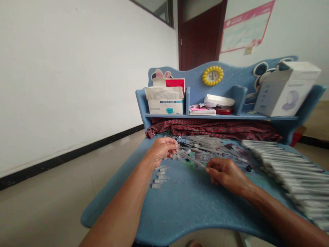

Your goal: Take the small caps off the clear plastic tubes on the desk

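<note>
Head: checked cloth (221, 128) behind scattered tubes (207, 148)

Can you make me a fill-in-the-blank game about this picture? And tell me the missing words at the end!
1. The left hand and the right hand hold a thin tube stretched ____ them.
2. The desk is painted the color ____.
3. The flower-shaped dial has a rim colored ____.
4. The long row of pale tubes lies toward the desk's ____ side.

Missing words: between; blue; yellow; right.
</note>
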Motion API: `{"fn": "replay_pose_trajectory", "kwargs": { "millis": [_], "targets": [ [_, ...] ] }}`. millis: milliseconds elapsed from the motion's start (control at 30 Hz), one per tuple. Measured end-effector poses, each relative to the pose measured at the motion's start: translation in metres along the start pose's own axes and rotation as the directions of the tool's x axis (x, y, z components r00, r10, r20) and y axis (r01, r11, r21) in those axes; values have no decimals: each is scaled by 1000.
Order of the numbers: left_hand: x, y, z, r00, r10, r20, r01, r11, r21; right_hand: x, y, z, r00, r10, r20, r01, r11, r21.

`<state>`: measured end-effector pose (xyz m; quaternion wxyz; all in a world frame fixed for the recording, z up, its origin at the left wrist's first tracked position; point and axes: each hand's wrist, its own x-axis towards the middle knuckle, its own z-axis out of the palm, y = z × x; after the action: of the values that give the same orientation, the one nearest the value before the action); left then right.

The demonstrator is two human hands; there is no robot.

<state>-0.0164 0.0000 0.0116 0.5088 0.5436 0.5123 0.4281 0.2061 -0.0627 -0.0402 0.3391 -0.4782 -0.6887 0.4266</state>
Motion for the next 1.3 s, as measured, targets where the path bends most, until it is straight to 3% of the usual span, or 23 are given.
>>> {"fn": "replay_pose_trajectory", "kwargs": {
  "millis": [567,867,1100,1300],
  "targets": [
    [0,-3,2,1000,-17,12,18,999,-36,0,2,-2,1000,4,-24,-6,999,-46],
    [0,-2,-4,983,-66,171,86,990,-114,-4,-3,0,992,-73,-107,60,991,-118],
    [-2,0,-8,959,-24,284,50,995,-83,-6,-2,0,988,-114,-101,105,991,-85],
    [-5,1,0,962,-19,273,50,993,-107,-6,-2,2,981,-143,-130,124,982,-141]
  ]
}}
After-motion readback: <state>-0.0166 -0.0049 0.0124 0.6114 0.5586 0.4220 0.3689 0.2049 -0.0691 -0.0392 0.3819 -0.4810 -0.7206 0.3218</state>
